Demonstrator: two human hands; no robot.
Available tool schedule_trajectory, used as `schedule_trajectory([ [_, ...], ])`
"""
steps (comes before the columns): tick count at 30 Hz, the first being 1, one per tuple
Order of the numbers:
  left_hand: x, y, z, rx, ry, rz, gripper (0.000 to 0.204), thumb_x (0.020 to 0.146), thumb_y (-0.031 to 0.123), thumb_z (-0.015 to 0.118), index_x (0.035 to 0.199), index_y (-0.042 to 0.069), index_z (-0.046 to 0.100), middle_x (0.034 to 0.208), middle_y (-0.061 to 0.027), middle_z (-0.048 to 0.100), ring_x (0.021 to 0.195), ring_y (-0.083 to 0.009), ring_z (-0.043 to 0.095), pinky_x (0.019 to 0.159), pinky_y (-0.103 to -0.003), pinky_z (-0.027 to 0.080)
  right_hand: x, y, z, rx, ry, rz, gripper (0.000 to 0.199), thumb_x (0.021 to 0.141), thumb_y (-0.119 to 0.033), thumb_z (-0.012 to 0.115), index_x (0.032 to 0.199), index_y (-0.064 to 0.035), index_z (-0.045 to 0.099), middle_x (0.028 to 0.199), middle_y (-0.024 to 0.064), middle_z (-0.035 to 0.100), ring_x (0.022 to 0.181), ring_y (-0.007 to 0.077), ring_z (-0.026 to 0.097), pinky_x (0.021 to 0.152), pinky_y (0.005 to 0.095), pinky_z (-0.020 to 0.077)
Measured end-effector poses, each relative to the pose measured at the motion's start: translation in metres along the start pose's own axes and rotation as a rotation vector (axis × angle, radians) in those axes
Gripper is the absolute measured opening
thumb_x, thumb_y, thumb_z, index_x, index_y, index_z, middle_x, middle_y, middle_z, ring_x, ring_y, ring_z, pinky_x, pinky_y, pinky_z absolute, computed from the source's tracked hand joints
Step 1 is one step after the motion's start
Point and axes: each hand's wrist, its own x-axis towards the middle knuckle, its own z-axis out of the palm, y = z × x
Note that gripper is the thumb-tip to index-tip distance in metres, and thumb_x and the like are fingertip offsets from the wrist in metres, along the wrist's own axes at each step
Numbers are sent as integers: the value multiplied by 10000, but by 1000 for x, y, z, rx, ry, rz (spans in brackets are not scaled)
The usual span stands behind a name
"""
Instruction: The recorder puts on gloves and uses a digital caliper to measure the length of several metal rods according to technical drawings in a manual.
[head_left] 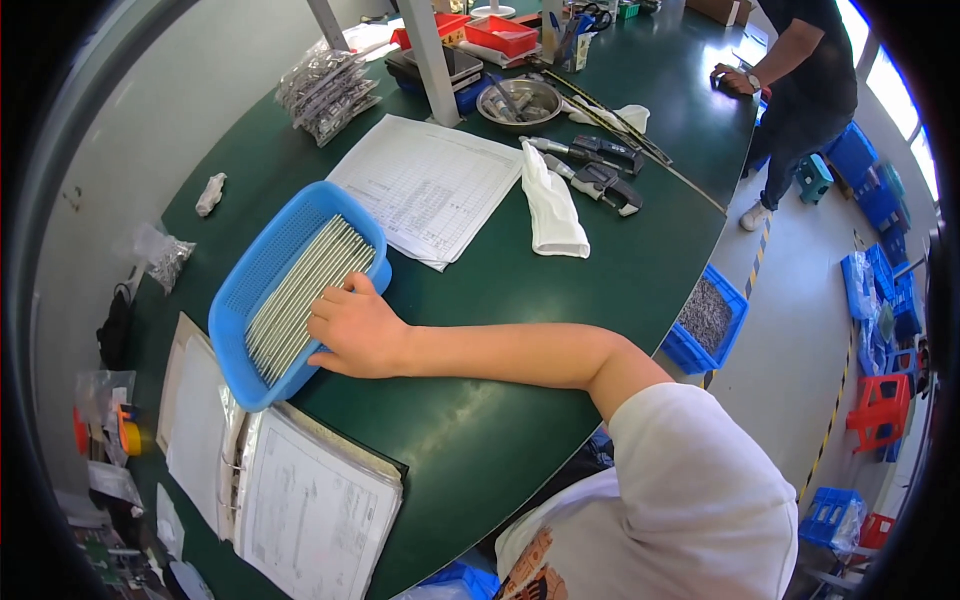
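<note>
My right hand [358, 327] reaches over the right side of a blue perforated plastic basket [232, 310]. Its bent fingers are closed down on the ends of thin, silvery metal rods [300, 295], and the thumb lies at the basket's near rim. Many of these rods lie side by side in a slanting row inside the basket. The fingertips are partly hidden, so how many rods they grip does not show. My left hand is out of view. An open ring binder [315, 510] with printed sheets lies next to the basket, on its near side.
Printed forms [430, 185] lie beyond the basket. Farther right are a white glove [552, 205], digital micrometers [600, 185] and a metal bowl [520, 102] of small parts. Bagged parts [325, 92] sit at the back. Another person [805, 85] stands by the far right table edge.
</note>
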Motion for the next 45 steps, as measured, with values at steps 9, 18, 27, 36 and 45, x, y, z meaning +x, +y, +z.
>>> schedule_trajectory([
  [9, 62, 52, -22, -125, -209, 355, 578, 811, 379, 658, 1198, -22, 506, 1262, -244, 427, 1170, -375, 408, 992, -483, 305, -30, 57, -62, -48, 163, -37, 384, 607, -129, 696, 945, -91, 518, 977, 114, 521, 944, 308, 511, 822, 404, 401],
  [18, 138, 251, 119, -367, -353, 842, 660, 676, 200, 735, 1232, -4, 445, 1237, -196, 439, 1161, -380, 408, 974, -447, 325, -50, 123, -81, -332, -318, 118, 699, 780, -523, 553, 1370, -205, 355, 1395, 207, 283, 1274, 377, 299, 1049, 490, 236],
  [27, 140, 300, 183, -474, -145, 712, 250, 626, 172, 783, 620, 59, 560, 652, -30, 522, 621, -232, 526, 534, -344, 405, -28, 126, -55, -315, -538, 314, 634, 865, -598, 370, 1388, -241, 330, 1437, 223, 219, 1340, 371, 195, 1077, 530, 121],
  [36, 145, 305, 177, -512, -331, 597, 169, 629, 109, 771, 652, 53, 614, 649, -34, 529, 633, -222, 534, 562, -326, 413, -31, 120, -93, -193, -353, 128, 747, 718, -412, 680, 1323, -93, 382, 1379, 198, 302, 1311, 347, 259, 1064, 507, 188],
  [45, 142, 296, 177, -391, -253, 908, 225, 695, 147, 682, 863, 36, 582, 814, -76, 527, 778, -279, 528, 674, -382, 419, -119, 85, -197, -512, -207, 492, 316, 613, -74, 609, 926, -105, 580, 948, 83, 498, 943, 267, 481, 822, 383, 372],
])
